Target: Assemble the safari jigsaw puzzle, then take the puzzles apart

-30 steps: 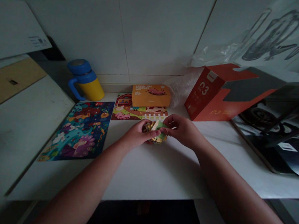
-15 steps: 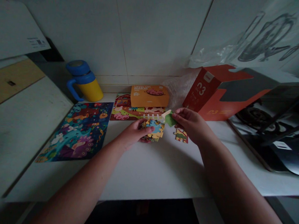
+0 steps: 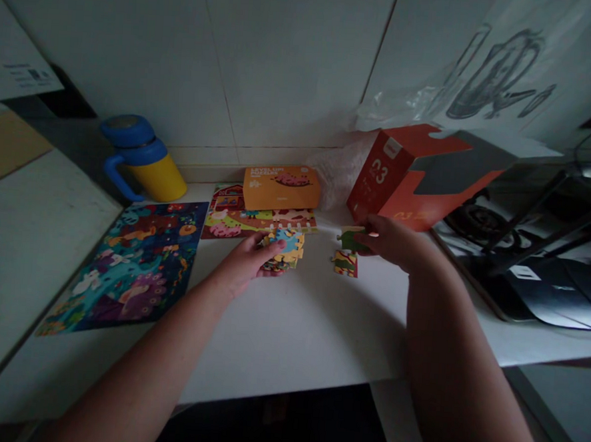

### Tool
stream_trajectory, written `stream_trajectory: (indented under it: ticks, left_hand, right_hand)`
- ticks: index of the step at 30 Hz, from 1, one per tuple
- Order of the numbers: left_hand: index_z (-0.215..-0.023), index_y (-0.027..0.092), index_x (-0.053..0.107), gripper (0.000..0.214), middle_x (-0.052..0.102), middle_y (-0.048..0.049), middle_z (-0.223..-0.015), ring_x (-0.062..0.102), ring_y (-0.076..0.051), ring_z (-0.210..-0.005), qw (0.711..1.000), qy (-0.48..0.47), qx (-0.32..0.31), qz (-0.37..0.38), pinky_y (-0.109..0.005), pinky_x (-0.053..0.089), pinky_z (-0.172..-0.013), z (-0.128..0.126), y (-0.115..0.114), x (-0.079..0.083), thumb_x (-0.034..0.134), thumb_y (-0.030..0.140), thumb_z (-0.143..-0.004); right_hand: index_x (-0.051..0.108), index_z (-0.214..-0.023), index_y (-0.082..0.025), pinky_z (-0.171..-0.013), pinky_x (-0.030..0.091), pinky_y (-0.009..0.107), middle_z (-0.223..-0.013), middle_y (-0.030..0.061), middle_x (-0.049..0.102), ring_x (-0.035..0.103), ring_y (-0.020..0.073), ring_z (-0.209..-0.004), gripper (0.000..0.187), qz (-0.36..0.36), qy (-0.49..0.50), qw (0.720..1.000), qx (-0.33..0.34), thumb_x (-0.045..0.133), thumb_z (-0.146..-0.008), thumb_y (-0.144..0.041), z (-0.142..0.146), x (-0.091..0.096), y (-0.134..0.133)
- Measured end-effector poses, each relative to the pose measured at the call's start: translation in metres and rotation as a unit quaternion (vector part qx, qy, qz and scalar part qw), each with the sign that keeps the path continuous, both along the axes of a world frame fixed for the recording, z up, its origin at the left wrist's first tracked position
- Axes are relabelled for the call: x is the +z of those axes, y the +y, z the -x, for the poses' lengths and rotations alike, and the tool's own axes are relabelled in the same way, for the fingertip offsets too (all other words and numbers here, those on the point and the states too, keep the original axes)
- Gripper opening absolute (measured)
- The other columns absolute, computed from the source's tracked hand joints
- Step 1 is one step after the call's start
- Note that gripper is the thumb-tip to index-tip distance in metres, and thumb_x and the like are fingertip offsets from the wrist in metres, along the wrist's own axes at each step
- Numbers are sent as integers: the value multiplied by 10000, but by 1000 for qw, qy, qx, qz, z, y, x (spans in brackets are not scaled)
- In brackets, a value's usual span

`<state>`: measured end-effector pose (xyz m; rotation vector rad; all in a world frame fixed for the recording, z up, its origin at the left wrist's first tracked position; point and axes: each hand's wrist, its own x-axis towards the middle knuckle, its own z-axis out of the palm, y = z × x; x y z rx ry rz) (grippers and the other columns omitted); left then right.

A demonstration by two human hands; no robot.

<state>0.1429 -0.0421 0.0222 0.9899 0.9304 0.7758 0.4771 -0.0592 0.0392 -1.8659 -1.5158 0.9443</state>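
My left hand (image 3: 245,263) grips a small stack of colourful puzzle pieces (image 3: 284,247) just above the white counter (image 3: 289,327). My right hand (image 3: 392,239) pinches a green puzzle piece (image 3: 348,238) and holds it low over the counter, near the red box. A single loose puzzle piece (image 3: 345,264) lies flat on the counter just below the green one.
A finished dark-blue puzzle (image 3: 128,257) lies at the left. A farm-scene puzzle (image 3: 255,220) and a small orange box (image 3: 281,187) sit by the wall. A blue-and-yellow jug (image 3: 141,161) stands at the back left, a red box (image 3: 413,178) and a gas hob (image 3: 528,255) to the right.
My right hand drew the green piece out of the stack and carried it to the right. A loose piece now lies on the counter. The view has shifted to the right.
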Motion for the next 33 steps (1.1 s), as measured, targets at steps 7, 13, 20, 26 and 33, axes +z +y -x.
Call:
stream_trajectory:
  ticks: [7,13,20,26,33]
  left_hand:
    - [-1196,172,645,625,730,-172,-1266,767,-244,-951,1000,3,2,1,-349,683,-673,0,-2,4,945,463,-731]
    - [-1183,176,645,622,738,-166,-1235,765,-239,-928,1000,6,3,0,-350,677,-674,-1,-3,5,948,467,-725]
    - [-1161,175,645,614,744,-158,-1207,760,-239,-926,1000,5,-3,0,-342,670,-667,0,-3,5,949,477,-721]
    - [-1151,172,655,594,734,-161,-1221,754,-236,-927,1000,9,1,0,-336,667,-676,0,-3,6,948,465,-725]
    - [-1156,170,653,615,736,-150,-1200,754,-238,-916,1000,10,5,4,-356,676,-668,0,-3,5,959,458,-708]
  right_hand:
    - [710,-893,-196,-554,483,262,-798,82,759,656,185,-671,114,11,-99,993,60,768,-836,-275,1,-2,4]
    - [695,-1031,-168,-563,419,264,-916,98,771,636,162,-658,154,-18,-208,977,45,665,-885,-207,7,3,2]
    - [705,-1013,-171,-551,411,276,-938,111,777,636,163,-626,137,-10,-222,974,32,695,-880,-205,7,3,1]
    - [684,-1065,-176,-543,392,260,-949,98,773,627,155,-644,171,-3,-238,971,33,694,-895,-190,15,6,0]
    - [683,-1092,-190,-615,429,276,-986,101,770,650,180,-731,216,-31,-249,967,36,711,-878,-191,17,2,-2]
